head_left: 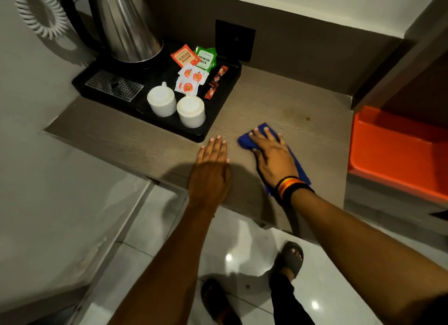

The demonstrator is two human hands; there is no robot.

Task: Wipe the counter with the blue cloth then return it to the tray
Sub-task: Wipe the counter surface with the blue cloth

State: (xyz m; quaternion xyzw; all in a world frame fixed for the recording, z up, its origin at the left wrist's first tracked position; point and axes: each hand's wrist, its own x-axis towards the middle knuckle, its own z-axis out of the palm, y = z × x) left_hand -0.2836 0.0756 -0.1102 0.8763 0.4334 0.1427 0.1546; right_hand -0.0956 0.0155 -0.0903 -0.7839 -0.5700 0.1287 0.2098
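Note:
The blue cloth (246, 140) lies flat on the wooden counter (278, 101), right of the black tray (219, 111). My right hand (274, 158) presses down on the cloth with fingers spread, covering most of it; blue edges show at the fingertips and by the wrist. My left hand (212, 165) rests palm down on the bare counter, just in front of the tray's near right corner, fingers together and holding nothing.
On the tray stand a steel kettle (126, 24), two upturned white cups (177, 106), tea sachets (194, 62) and a drip grate (114, 85). An orange bin (397, 152) sits right of the counter. A wall socket (234, 39) is behind. Tiled floor and my sandalled feet lie below.

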